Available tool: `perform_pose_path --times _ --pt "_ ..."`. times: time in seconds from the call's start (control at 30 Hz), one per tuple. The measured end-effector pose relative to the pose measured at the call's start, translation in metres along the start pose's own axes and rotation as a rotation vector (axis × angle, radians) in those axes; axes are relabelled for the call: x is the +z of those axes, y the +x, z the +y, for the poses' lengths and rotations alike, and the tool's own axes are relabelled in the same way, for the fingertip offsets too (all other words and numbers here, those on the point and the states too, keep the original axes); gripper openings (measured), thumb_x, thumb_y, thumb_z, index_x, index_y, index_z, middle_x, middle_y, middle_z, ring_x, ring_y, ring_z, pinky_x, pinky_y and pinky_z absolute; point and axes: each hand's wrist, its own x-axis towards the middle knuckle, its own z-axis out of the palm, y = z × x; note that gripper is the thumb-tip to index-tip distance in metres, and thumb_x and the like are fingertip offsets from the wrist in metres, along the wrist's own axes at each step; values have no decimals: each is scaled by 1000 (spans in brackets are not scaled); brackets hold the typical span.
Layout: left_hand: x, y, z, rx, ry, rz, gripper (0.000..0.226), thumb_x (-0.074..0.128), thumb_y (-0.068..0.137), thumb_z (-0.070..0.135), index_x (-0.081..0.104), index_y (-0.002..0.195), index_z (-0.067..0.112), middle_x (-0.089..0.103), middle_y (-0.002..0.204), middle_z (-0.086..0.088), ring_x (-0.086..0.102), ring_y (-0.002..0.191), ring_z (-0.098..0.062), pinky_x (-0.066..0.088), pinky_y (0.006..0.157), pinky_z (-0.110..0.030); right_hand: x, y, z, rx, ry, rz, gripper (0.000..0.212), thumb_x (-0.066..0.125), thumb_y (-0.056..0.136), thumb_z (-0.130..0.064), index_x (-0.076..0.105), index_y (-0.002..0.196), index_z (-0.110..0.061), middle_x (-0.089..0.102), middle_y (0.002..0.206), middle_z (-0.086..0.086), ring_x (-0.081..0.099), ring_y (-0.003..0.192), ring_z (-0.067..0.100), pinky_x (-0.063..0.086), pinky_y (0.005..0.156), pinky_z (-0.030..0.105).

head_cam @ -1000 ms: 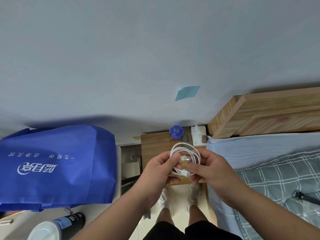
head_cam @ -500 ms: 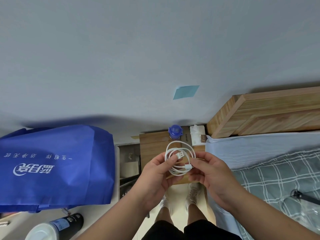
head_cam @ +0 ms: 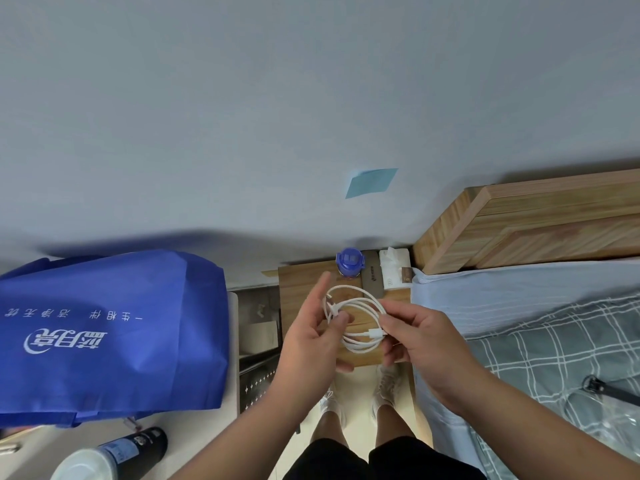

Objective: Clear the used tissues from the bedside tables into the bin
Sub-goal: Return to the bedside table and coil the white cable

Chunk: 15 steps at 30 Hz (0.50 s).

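Note:
I stand over a wooden bedside table (head_cam: 298,289). Both hands hold a coiled white charging cable (head_cam: 360,306) above it. My left hand (head_cam: 313,341) pinches the coil's left side between thumb and a finger, its index finger pointing up and free. My right hand (head_cam: 420,336) pinches the coil's right side near a plug. At the table's back edge lies a white tissue pack (head_cam: 393,268) with a tissue sticking out. No bin and no loose used tissue is in view.
A blue-capped bottle (head_cam: 350,263) and a dark flat case (head_cam: 372,277) stand at the table's back. Right is the bed (head_cam: 519,299) with wooden headboard (head_cam: 526,223). Left is a big blue bag (head_cam: 110,334), a dark flask (head_cam: 135,445) below it.
The coil has shifted slightly between my hands. My left index finger has lifted off the cable and now points up; my right hand keeps its pinch.

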Motion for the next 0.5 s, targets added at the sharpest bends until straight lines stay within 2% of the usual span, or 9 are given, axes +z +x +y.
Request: perform_pose_path --times 0.07,0.13,0.23,0.3,0.37,0.5 --pt "-2 -1 -1 8 125 6 40 61 107 25 59 127 59 78 103 13 76 81 -13 59 51 -30 -2 1 -2 6 -13 1 29 64 100 -9 83 110 -30 71 67 8 65 59 18 60 59 33" --pt "-3 -1 0 -9 173 20 18 58 108 28 70 111 42 81 98 8 66 65 -15 52 53 -27 -3 2 -3 4 -16 19 31 65 100 -7 79 113 -30 72 70 5 67 60 21 60 59 35" --pt "-2 -2 2 -45 169 42 20 56 109 29 73 100 25 81 89 2 55 53 -13 47 49 -25 2 3 -4 -48 -41 83 27 68 97 -6 67 109 -30 74 73 5 70 58 24 62 59 38" --pt "1 -2 5 -83 81 51 21 54 110 27 73 103 21 80 87 -3 63 53 -13 56 48 -26 7 1 -2 -126 -101 120 25 68 97 -7 64 95 -32 73 75 5 70 58 21 62 58 35" --pt "3 -2 7 -139 -57 49 23 53 111 27 75 108 19 80 89 -7 71 59 -17 65 57 -32 7 -1 1 -242 -237 127 27 66 99 -10 64 87 -34 72 79 1 70 62 15 62 60 29" --pt "2 -2 4 -186 -162 62 26 53 110 30 75 113 16 81 91 -9 73 66 -21 66 62 -33 -3 -4 -4 -373 -597 18 11 61 102 -32 66 97 -39 70 82 -18 68 73 8 54 63 21"
